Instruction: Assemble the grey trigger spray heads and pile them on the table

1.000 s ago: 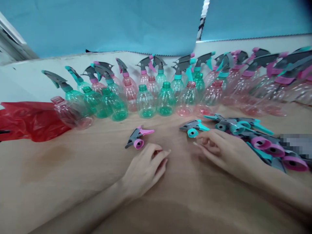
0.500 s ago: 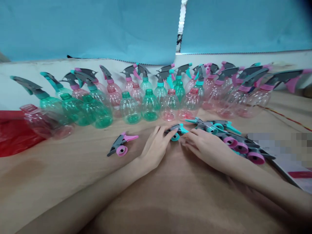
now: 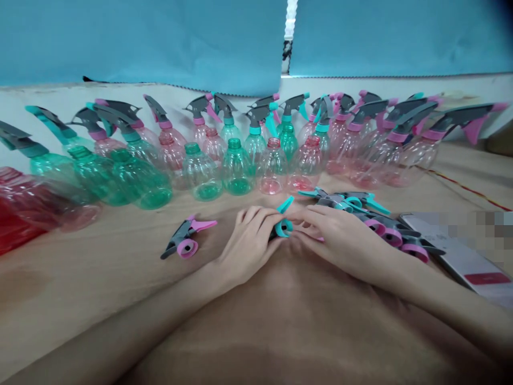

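Teal spray head (image 3: 280, 230) is between your hands, near the bottles (image 3: 237, 171); your left hand (image 3: 247, 240) now pinches it, its trigger (image 3: 285, 205) freshly swung upward, so it seems under control. Whether your right hand (image 3: 336, 235) grips it, I cannot tell.

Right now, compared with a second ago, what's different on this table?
The left hand has moved right, toward the right hand, and taken hold of the turquoise-collared spray head. A pink trigger now shows by the right hand. The lone pink-collared spray head and the open bottles stayed put.
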The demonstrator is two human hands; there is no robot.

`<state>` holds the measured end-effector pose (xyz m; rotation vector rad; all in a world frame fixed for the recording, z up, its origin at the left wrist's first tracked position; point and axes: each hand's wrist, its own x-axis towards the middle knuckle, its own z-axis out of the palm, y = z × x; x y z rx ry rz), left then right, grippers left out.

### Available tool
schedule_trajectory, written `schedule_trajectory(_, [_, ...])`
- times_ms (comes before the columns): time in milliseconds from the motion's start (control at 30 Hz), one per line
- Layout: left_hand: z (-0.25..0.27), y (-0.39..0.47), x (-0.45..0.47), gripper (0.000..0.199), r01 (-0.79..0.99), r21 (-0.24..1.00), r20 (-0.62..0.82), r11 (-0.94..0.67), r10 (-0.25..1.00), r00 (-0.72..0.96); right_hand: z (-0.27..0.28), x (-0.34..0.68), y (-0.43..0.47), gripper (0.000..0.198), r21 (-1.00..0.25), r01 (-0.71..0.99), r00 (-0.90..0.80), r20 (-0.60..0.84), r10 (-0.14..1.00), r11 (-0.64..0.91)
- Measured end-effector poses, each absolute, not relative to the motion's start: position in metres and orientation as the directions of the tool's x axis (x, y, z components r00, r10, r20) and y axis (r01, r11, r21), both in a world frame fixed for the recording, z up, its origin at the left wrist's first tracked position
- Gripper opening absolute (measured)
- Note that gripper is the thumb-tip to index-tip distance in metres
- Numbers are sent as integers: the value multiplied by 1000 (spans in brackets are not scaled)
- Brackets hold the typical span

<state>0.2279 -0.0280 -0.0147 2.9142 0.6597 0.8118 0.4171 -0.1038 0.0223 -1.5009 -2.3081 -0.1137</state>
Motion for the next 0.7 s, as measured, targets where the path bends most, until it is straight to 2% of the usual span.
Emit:
schedule_trajectory(100, [-11, -35, 222, 28, 347, 249, 551, -904, 427, 717, 35, 414, -105, 17, -184, 883, -345, 370, 862, 432])
schedule_trajectory(267, [-7, -49, 203, 30, 315, 314, 569, -896, 443, 693, 56, 403, -100, 5, -141, 889, -375, 324, 869, 436])
schedule_trajectory(367, [-4, -57, 192, 26, 312, 318, 533, -895, 441, 722, 62, 396, -95, 8, -154, 855, -452, 251, 856, 496])
schedule_trajectory(500, [-2, -60, 188, 21, 334, 302, 516, -893, 448, 730, 63, 393, -90, 19, -190, 761, -585, 210, 783, 620])
schedule_trajectory(600, [-4, -58, 189, 24, 335, 295, 526, -895, 445, 724, 62, 394, -88, 19, -220, 748, -592, 206, 780, 626])
schedule_trajectory(700, [-6, -55, 189, 25, 335, 288, 545, -897, 442, 713, 62, 394, -84, 13, -323, 727, -573, 200, 795, 606])
